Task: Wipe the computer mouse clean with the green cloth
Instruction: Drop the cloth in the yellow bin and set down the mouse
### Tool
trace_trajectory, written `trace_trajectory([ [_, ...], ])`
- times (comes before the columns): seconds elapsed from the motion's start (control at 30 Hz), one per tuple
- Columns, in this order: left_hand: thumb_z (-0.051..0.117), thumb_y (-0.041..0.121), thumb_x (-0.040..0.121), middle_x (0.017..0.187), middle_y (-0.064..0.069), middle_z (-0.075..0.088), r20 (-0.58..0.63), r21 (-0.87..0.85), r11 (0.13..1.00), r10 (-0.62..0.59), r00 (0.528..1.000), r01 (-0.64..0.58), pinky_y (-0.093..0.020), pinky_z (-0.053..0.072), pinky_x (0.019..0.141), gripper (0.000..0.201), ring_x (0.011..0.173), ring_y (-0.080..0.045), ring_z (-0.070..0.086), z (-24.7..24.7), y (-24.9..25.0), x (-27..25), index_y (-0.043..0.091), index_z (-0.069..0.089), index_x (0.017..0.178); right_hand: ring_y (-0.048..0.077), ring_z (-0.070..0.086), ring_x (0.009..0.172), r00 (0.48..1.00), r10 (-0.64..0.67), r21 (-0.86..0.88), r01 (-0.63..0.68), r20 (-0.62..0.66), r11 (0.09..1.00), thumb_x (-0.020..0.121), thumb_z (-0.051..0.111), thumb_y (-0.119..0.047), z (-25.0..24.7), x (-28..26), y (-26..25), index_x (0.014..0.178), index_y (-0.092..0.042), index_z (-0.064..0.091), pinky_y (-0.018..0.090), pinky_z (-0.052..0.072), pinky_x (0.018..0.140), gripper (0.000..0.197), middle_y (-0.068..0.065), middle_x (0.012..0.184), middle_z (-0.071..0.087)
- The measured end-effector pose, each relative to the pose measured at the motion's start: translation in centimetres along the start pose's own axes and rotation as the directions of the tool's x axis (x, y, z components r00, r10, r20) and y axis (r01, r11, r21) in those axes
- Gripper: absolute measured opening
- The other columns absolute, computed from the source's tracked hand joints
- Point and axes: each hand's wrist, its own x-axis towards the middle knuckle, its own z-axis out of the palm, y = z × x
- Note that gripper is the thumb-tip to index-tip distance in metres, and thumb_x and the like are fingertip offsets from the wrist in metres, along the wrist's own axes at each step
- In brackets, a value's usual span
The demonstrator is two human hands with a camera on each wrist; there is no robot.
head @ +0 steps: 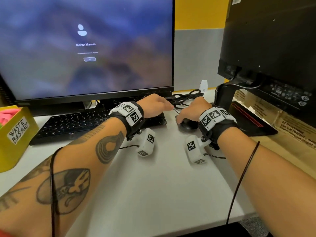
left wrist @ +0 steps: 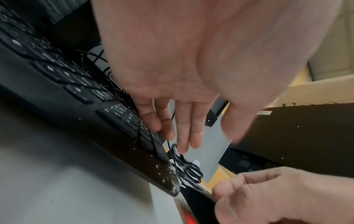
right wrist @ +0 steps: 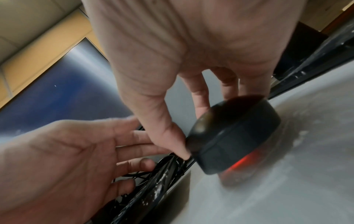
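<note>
The black computer mouse is just right of the keyboard on the white desk. My right hand grips it, thumb on its near left side and fingers over the far side. It is tipped up, with a red glow showing under it. In the head view only its rear shows below the hand. My left hand hovers over the keyboard's right end, empty, fingers straight and pointing at the mouse cable. No green cloth is in any view.
A black keyboard lies under a lit monitor. Coiled black cables sit behind the mouse. A second monitor's stand base is close on the right, by a cardboard box. A yellow waste basket stands far left.
</note>
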Motion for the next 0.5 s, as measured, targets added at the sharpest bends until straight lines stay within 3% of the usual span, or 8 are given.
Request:
trace_trajectory([
  [0.13,0.068,0.029,0.099,0.127,0.010,0.069,0.088,0.148,0.988,0.039,0.995,-0.051,-0.025,0.038,0.109,0.031,0.123,-0.009,0.059,0.03,0.14,-0.12,0.024,0.074,0.129,0.026,0.065,0.080,1.000,0.018,-0.089,-0.017,0.012,0.996,0.051,0.093,-0.041,-0.27,0.08,-0.07,0.105,-0.008,0.064,0.029,0.048,0.057,0.070,0.008,0.093,0.067],
  [0.2,0.067,0.026,0.099,0.128,0.012,0.071,0.126,0.195,0.979,0.039,0.991,-0.064,-0.028,0.040,0.114,0.028,0.122,-0.009,0.060,0.16,0.33,-0.13,0.025,0.076,0.126,0.028,0.068,0.082,0.999,0.024,-0.126,-0.019,0.040,0.992,0.053,0.094,-0.043,-0.28,0.06,-0.11,0.103,-0.009,0.064,0.035,0.059,0.069,0.067,0.009,0.091,0.069],
  [0.27,0.065,0.022,0.099,0.127,0.008,0.074,0.160,0.217,0.974,0.035,0.987,-0.070,-0.031,0.041,0.115,0.028,0.124,-0.012,0.062,0.33,0.41,-0.09,0.022,0.077,0.124,0.028,0.069,0.084,0.998,0.029,-0.127,-0.023,0.047,0.992,0.054,0.094,-0.046,-0.26,0.13,-0.05,0.103,-0.010,0.062,0.039,0.060,0.079,0.068,0.009,0.092,0.069],
  [0.33,0.064,0.018,0.099,0.128,0.004,0.074,0.191,0.222,0.973,0.025,0.981,-0.068,-0.030,0.040,0.115,0.029,0.126,-0.014,0.062,0.52,0.48,-0.15,0.019,0.076,0.126,0.029,0.069,0.089,0.999,0.027,-0.130,-0.022,0.036,0.991,0.060,0.093,-0.046,-0.36,0.18,-0.05,0.106,-0.009,0.061,0.038,0.059,0.080,0.067,0.010,0.097,0.070],
  [0.43,0.062,0.013,0.099,0.128,0.002,0.074,0.218,0.233,0.969,0.025,0.976,-0.077,-0.028,0.040,0.115,0.031,0.127,-0.015,0.062,0.77,0.64,-0.34,0.016,0.075,0.128,0.029,0.067,0.090,0.999,0.024,-0.120,-0.020,0.033,0.993,0.073,0.086,-0.037,-0.69,0.05,-0.11,0.106,-0.005,0.064,0.035,0.055,0.076,0.052,0.011,0.098,0.069],
  [0.5,0.062,0.013,0.099,0.128,0.003,0.074,0.229,0.245,0.966,0.024,0.973,-0.081,-0.031,0.039,0.117,0.032,0.128,-0.015,0.061,0.85,0.82,-0.26,0.017,0.074,0.128,0.030,0.068,0.093,0.999,0.018,-0.110,-0.013,0.036,0.994,0.077,0.083,-0.032,-0.79,0.07,0.01,0.104,-0.005,0.065,0.036,0.057,0.080,0.043,0.013,0.102,0.069],
])
